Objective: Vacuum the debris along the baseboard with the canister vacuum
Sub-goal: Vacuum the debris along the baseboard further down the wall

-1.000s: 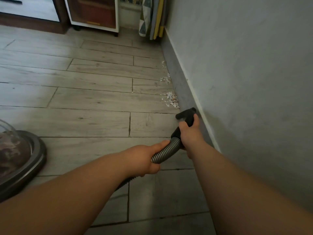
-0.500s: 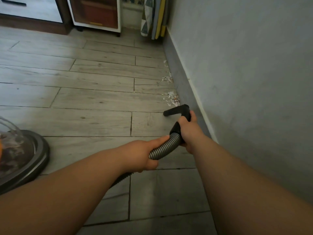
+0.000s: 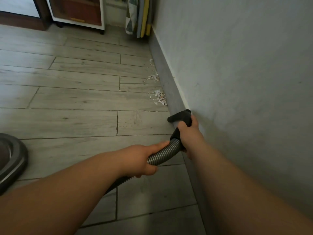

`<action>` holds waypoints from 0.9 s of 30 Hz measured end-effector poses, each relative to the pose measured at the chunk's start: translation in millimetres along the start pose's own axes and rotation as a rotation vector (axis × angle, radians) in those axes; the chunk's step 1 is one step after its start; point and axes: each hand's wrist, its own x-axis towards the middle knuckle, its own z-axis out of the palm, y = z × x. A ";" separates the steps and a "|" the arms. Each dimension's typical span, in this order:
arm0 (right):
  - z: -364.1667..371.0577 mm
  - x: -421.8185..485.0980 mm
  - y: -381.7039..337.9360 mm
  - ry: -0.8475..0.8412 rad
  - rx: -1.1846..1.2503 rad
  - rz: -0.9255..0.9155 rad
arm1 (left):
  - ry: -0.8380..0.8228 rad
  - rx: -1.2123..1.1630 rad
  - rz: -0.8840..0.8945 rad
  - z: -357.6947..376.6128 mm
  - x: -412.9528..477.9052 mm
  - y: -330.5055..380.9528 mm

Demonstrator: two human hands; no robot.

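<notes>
Head view, left hand (image 3: 140,160) gripping hose (image 3: 166,150), right hand (image 3: 189,134) gripping handle (image 3: 179,116)

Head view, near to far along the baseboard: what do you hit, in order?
left hand gripping the ribbed hose → right hand gripping the black nozzle → nearer debris pile → farther debris pile → folded mats leaning in the corner.

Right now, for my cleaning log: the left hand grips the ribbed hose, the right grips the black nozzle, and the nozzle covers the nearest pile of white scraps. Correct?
Not quite. The head view shows the black nozzle short of the nearest pile of white scraps, with floor between them. The grips are as stated.
</notes>
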 end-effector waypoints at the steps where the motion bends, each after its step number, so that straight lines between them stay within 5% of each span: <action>1: 1.7 -0.3 0.6 -0.003 0.001 -0.005 | 0.002 0.005 -0.003 0.3 0.1 -2.1; 27: 32.5 43.2 -30.4 -0.056 -0.111 -0.072 | 0.040 -0.113 -0.119 -18.4 38.6 -22.6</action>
